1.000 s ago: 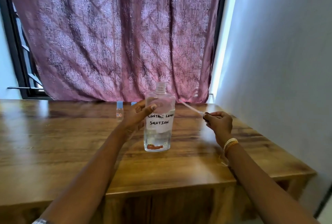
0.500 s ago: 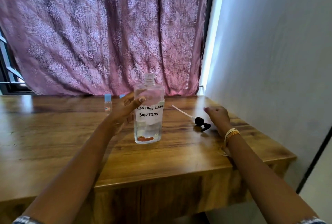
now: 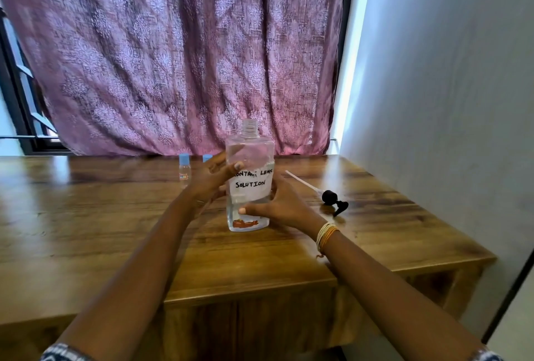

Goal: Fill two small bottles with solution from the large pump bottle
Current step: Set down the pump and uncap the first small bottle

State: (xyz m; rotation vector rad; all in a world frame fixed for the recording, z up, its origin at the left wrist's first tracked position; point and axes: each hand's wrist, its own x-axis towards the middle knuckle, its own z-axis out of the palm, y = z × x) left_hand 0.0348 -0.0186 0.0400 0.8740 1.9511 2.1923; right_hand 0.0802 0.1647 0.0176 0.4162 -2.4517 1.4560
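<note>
The large clear square-shouldered plastic bottle (image 3: 250, 178), its white hand-lettered label reading "CONTACT LENS SOLUTION", stood upright near the middle of the brown wooden desk (image 3: 86, 230), toward the back edge, with its threaded neck uncapped. The left hand (image 3: 212, 180) gripped the bottle's left side at label height, fingers curled round the front. The right hand (image 3: 278, 208) held the lower right side, thumb laid across the front near the base and fingers wrapped behind. The black pump head with its long white dip tube (image 3: 329, 197) lay on the desk to the right of the bottle, toward the right edge, apart from both hands. Two small clear bottles with light-blue caps stood near the back edge, left of the big bottle: the left small bottle (image 3: 184, 171) was in plain sight, while only the cap of the second small bottle (image 3: 207, 157) showed above the left hand.

The step in hand looked like taking hold of the open bottle for pouring. Both small caps were still on, so those would have to come off first. To do it well, the big bottle should stay level when lifted, since it was open and mostly full. One hand low and one high suited a slow, controlled tilt. A narrow small neck would call for a thin stream, or solution would run onto the wood.
</note>
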